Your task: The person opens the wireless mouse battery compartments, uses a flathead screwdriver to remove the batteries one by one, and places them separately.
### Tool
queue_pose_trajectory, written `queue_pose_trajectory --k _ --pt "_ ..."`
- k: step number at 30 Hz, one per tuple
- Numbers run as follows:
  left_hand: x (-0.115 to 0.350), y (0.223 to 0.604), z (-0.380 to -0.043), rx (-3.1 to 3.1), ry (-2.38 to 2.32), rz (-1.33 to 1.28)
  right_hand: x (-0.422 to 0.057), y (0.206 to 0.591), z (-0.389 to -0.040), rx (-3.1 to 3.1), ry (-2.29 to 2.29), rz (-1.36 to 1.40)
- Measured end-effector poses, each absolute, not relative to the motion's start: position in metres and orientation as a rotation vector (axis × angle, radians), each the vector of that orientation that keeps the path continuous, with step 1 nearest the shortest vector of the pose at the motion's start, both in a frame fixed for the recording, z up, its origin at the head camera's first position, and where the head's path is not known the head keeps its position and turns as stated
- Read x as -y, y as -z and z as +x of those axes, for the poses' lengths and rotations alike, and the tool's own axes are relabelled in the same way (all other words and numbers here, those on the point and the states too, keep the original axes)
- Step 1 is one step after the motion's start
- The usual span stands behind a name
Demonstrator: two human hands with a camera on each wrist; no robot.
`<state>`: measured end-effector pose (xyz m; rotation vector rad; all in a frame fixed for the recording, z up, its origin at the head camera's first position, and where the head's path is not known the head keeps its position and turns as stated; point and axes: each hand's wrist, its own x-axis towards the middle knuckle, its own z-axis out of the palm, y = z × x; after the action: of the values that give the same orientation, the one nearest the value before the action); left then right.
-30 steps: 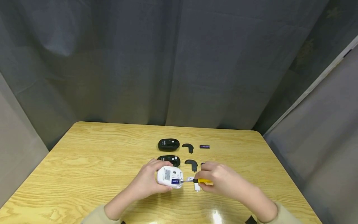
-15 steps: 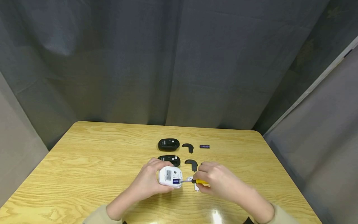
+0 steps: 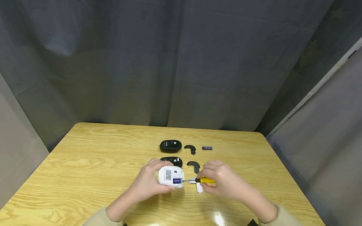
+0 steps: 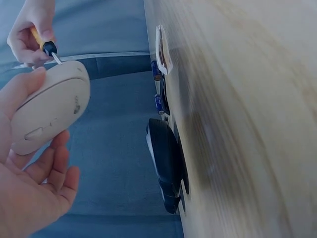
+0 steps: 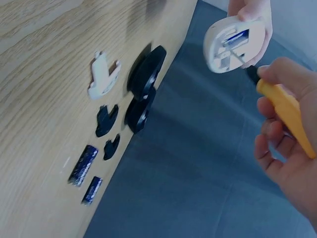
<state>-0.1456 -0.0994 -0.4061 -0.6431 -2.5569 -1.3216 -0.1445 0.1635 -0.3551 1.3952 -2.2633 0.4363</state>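
Note:
My left hand (image 3: pixel 149 180) grips a white computer mouse (image 3: pixel 167 176) by its edges, underside turned up, above the table. A blue battery (image 3: pixel 177 181) sits in the mouse's uncovered battery slot. My right hand (image 3: pixel 222 178) holds a screwdriver (image 3: pixel 205 180) with a yellow handle and black collar. Its thin metal shaft reaches into the slot, the tip at the battery's right end. The right wrist view shows the screwdriver (image 5: pixel 282 106) between thumb and fingers, with the white mouse (image 5: pixel 218 42) beyond it. In the left wrist view, the mouse's (image 4: pixel 54 106) top shell faces the camera.
Two black mice (image 3: pixel 171 146) lie upturned behind the hands. Beside them are two curved black covers (image 3: pixel 193 166), and a white cover (image 3: pixel 199 187) lies under the screwdriver. Two blue batteries (image 5: pixel 83 165) lie on the wooden table (image 3: pixel 113 150). A dark curtain (image 3: pixel 141 62) hangs behind.
The white mouse and the screwdriver shift slightly right, then back left and a little up. The tip stays at the battery's end, and both hands keep their hold.

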Motion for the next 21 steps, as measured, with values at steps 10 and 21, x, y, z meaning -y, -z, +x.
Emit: queue_pose_trajectory --k 10,21 --pt "0.106 0.406 -0.149 2.447 1.580 -0.588 -0.175 0.365 -0.159 2.147 -0.761 1.395" --pt "0.108 0.402 -0.147 2.452 1.766 -0.576 -0.170 0.350 -0.148 2.164 -1.095 1.370"
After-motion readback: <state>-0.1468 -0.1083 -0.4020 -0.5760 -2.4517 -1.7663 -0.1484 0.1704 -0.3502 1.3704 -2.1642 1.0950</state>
